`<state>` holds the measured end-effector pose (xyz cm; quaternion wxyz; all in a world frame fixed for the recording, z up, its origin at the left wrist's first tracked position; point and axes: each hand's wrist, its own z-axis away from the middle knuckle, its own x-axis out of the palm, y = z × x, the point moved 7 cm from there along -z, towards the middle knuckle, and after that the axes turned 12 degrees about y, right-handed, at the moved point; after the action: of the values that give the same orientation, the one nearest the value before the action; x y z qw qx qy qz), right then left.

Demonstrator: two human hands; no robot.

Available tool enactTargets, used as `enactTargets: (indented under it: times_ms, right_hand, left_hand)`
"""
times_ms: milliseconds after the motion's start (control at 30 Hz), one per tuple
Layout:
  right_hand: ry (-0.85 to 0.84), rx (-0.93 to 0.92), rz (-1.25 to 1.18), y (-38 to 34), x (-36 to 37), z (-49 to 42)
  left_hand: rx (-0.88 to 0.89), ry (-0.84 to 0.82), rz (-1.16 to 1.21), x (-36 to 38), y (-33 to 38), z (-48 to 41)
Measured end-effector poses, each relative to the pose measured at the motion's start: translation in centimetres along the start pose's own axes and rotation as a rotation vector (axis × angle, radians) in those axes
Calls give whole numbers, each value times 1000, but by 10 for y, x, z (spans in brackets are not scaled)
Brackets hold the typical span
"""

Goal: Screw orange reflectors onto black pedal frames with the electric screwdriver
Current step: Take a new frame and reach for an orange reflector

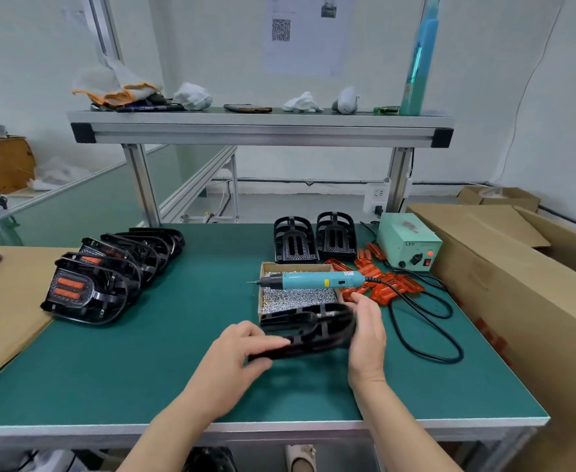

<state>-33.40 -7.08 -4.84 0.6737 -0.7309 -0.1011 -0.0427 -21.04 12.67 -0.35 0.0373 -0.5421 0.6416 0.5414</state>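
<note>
Green table (143,369) fills the lower view. Long cardboard carton (518,301) lies along its edge at 3 o'clock. Aluminium shelf (262,127) crosses at 12 o'clock with rags, a phone and a teal bottle on it.

Row of finished pedals (109,277) at 9-10 o'clock stands on edge, overlapping, orange visible in the nearest ones. Pale green power box (407,245) at 1-2 o'clock, red light lit. Two bare black frames (313,241) stand upright side by side at 12-1 o'clock, just left of the power box. Open screw box (296,296) sits near table centre, full of silver screws.

Pedal frame (307,335) is held between both hands at 6 o'clock from the screw box, tilted, its far edge overlapping the box's near rim. Whether it touches the mat is unclear.

Left hand (242,349): partly closed, thumb and fingertips pinching the frame's left end. Right hand (368,332): back of the hand to the camera, palm against the frame's right end, thumb up over the top edge, fingers going behind the frame and hidden; it grips that end.

Electric screwdriver (313,280), teal, lies untouched across the screw box's top, tip at 9 o'clock. Orange reflectors (382,281) are piled loose at 3 o'clock of the box. Black cable (426,335) loops at 4 o'clock.
</note>
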Motion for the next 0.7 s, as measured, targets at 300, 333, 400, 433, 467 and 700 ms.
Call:
enactTargets:
  times_ms: [300, 333, 400, 433, 467, 700]
  right_hand:
    - [-214, -110, 348, 9, 13, 4]
    - [-211, -126, 365, 9, 13, 4]
    - [-188, -151, 373, 8, 13, 3]
    - [-176, -165, 380, 7, 13, 3]
    - [-169, -182, 394, 6, 15, 3]
    - [-186, -473, 567, -9, 29, 10]
  left_hand:
    - [102, -114, -227, 26, -15, 17]
    - [91, -92, -208, 24, -14, 16]
    - [34, 2, -120, 17, -15, 14]
    - [-13, 69, -61, 12, -18, 11]
    - [-61, 139, -25, 8, -22, 7]
    - [-204, 239, -121, 2, -65, -13]
